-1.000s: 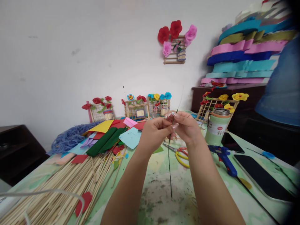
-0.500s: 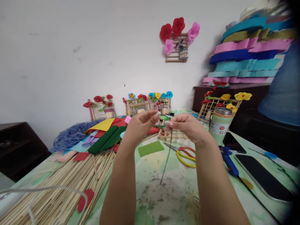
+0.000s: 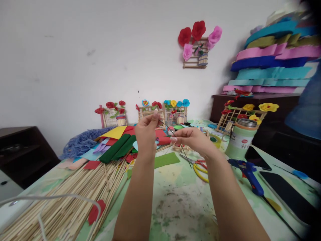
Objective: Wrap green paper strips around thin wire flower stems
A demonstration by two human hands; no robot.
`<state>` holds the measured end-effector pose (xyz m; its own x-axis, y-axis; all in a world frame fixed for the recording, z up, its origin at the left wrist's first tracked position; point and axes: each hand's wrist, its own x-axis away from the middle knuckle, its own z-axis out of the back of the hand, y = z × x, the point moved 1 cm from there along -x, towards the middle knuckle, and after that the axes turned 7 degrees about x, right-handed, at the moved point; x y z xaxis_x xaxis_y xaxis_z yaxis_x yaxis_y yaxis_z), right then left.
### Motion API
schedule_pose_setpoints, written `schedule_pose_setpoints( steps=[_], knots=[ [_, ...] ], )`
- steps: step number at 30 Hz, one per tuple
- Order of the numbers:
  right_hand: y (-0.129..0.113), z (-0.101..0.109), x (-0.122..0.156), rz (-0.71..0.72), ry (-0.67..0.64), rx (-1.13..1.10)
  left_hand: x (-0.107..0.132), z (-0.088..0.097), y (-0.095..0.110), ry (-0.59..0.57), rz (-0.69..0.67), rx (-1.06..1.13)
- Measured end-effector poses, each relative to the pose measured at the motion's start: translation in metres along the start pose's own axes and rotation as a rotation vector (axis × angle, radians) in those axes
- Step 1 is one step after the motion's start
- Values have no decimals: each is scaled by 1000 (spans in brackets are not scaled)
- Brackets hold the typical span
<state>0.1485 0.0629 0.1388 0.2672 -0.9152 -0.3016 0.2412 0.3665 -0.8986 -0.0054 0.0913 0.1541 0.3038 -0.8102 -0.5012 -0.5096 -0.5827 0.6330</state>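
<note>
My left hand [image 3: 148, 130] is closed, its thumb pointing up, with the upper end of a thin dark green wire [image 3: 186, 156] at its fingers. Slanting down to the right, the wire passes through the pinched fingers of my right hand [image 3: 192, 140], and its loose lower end hangs over the scissors [image 3: 200, 172] with red and yellow handles. Below the hands, a green paper strip [image 3: 167, 160] lies flat on the table. A small lattice of sticks [image 3: 179, 147] is partly hidden behind my right hand.
Thin wooden sticks [image 3: 67, 190] and coloured paper [image 3: 112, 133] cover the left side, beside blue yarn [image 3: 82, 142]. On the right are a green flask [image 3: 242, 139], a blue glue gun [image 3: 252, 177] and a phone [image 3: 286, 190]. Several flower-decorated lattices [image 3: 175, 112] stand along the wall.
My left hand has risen and turned upright, farther from my right hand. The wire, hanging nearly straight down before, now slants between both hands. The view has shifted slightly left.
</note>
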Motion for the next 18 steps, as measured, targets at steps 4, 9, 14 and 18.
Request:
schedule_pose_setpoints(
  steps=[4, 9, 14, 18],
  knots=[
    [-3, -3, -4, 10, 224, 46, -6, 5, 3, 56, -41, 17],
    [-7, -5, -3, 8, 339, 77, -3, 1, -1, -9, -12, 29],
    [-3, -1, -4, 64, 338, 97, 1, -2, -7, -27, -34, -9],
    [2, 3, -6, 118, 377, 80, -1, -1, -6, -18, 58, 31]
  ],
)
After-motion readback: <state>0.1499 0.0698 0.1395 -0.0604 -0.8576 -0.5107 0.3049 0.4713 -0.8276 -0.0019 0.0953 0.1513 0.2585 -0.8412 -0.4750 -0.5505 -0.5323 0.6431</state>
